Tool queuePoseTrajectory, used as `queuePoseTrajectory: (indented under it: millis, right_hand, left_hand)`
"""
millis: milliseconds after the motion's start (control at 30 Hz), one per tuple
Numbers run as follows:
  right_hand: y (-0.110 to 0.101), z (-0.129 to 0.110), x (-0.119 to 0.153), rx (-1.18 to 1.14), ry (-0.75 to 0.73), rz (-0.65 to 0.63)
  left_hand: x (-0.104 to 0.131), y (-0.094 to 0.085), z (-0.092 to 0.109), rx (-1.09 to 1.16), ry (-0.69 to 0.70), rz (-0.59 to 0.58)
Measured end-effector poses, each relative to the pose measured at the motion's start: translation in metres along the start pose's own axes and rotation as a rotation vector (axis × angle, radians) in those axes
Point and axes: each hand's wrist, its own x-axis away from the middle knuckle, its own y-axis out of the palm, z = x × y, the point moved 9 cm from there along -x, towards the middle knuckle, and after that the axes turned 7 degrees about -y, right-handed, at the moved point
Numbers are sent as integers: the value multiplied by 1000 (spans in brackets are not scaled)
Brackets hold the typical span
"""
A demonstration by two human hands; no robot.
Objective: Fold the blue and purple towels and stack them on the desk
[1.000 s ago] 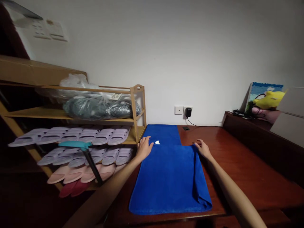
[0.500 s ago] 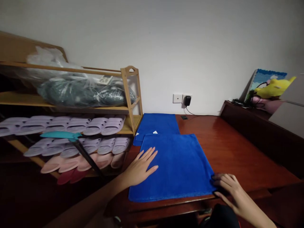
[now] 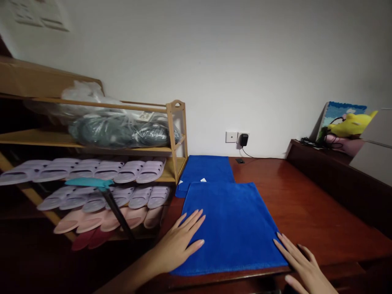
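Observation:
A blue cloth [image 3: 232, 226] lies spread flat on the reddish-brown wooden table [image 3: 294, 192], its near hem close to the table's front edge. My left hand [image 3: 180, 241] rests palm down on the cloth's left side, fingers stretched and slightly spread. At the cloth's right edge, near the front corner, my right hand [image 3: 301, 261] lies with its fingers extended and fingertips touching the border. Behind, partly covered by the near cloth, is a second blue cloth [image 3: 210, 167] with small white tags at its near edge.
Left of the table stands a wooden rack [image 3: 176, 139] with lilac slippers [image 3: 150, 170], pink slippers [image 3: 114, 220] and a plastic-wrapped bundle [image 3: 122, 128]. A turquoise-topped pole [image 3: 118, 212] leans before it. A black adapter [image 3: 243, 140] is plugged into the wall. A yellow plush toy [image 3: 349, 124] sits at right.
My right hand's fingers have straightened out along the cloth's right edge, where they were bent around its corner. My left hand stays flat on the cloth. The whole view has shifted slightly.

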Motion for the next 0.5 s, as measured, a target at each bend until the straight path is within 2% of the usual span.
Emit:
queuePoseTrajectory:
  millis: [67, 133, 200, 267, 333, 400, 500]
  right_hand:
    - [-8, 8, 4, -9, 20, 40]
    - [-26, 12, -1, -32, 47, 109]
    - [-44, 14, -20, -52, 79, 177]
    - [-53, 13, -53, -42, 101, 208]
    - [-49, 9, -89, 5, 84, 177]
    - [-36, 9, -116, 29, 67, 114]
    - [-13, 16, -129, 16, 69, 28]
  left_hand:
    - [3, -7, -3, 2, -18, 36]
    - [8, -10, -5, -2, -32, 49]
    - [13, -8, -6, -16, -35, 36]
    - [17, -5, -5, -30, -31, 28]
    - [20, -2, -5, -39, -29, 36]
    - [22, -1, -10, -50, -45, 60]
    - [34, -3, -29, -88, -136, 179]
